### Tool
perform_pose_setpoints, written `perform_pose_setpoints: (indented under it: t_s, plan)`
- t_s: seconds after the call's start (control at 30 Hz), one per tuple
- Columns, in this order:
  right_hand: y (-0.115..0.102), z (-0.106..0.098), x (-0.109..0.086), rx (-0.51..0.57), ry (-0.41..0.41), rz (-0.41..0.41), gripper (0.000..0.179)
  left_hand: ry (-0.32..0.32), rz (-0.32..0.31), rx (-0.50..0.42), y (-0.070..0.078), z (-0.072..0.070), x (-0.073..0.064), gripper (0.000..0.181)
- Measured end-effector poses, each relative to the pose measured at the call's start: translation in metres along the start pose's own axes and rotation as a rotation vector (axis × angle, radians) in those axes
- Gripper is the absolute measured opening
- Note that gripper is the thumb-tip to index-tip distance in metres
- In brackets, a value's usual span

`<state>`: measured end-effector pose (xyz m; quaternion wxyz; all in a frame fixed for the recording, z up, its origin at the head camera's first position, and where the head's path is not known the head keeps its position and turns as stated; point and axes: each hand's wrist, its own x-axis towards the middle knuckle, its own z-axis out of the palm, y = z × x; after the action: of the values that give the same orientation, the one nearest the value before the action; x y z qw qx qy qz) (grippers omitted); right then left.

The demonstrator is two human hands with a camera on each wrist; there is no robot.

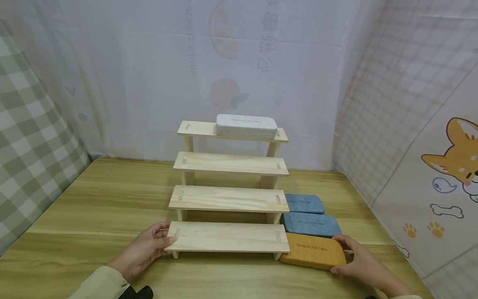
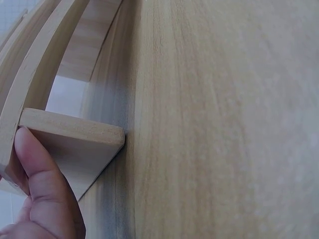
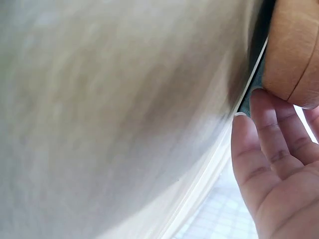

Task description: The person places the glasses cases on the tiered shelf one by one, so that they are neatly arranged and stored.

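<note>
A pale wooden stepped rack (image 1: pixel 229 237) with several tiers stands on the table. At the left end of its lowest board, my left hand (image 1: pixel 143 251) grips the edge, thumb over the top. The left wrist view shows that thumb (image 2: pixel 47 186) against the board beside a short wooden foot (image 2: pixel 75 127). My right hand (image 1: pixel 360 261) holds the right end of a mustard-yellow case (image 1: pixel 313 252), thumb at the near corner, a finger at the far one. In the right wrist view the fingers (image 3: pixel 271 132) curl by the end of the case (image 3: pixel 286 59).
Two blue cases (image 1: pixel 313 225) lie beyond the yellow one, beside the rack's right side. A white case (image 1: pixel 246 126) rests on the top tier, right of its middle. Printed cloth (image 1: pixel 149 74) hangs behind the wood-grain table (image 1: pixel 93 216), with checked cloth (image 1: pixel 33 137) at left.
</note>
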<state>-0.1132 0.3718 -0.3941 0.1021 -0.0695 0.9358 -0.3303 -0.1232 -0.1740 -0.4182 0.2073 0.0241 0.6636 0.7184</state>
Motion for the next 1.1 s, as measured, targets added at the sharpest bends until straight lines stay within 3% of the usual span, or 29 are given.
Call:
perform_pose_setpoints:
  t_s: [0.57,0.7,0.93,1.1]
  plan:
    - [0.007,-0.015,-0.014,0.011,0.012,0.051,0.091,-0.006,0.013,-0.002,0.000,0.000,0.000,0.068]
    - [0.012,-0.021,-0.019,0.060,-0.002,0.047,0.091,-0.002,0.012,0.002,0.000,-0.001,0.000,0.068]
    - [0.015,-0.030,-0.026,0.050,0.070,0.056,0.091,0.001,0.007,0.003,0.000,0.000,0.000,0.067]
    - [0.011,-0.039,-0.027,0.084,0.075,0.109,0.094,0.002,0.002,0.007,-0.001,-0.001,0.001,0.067]
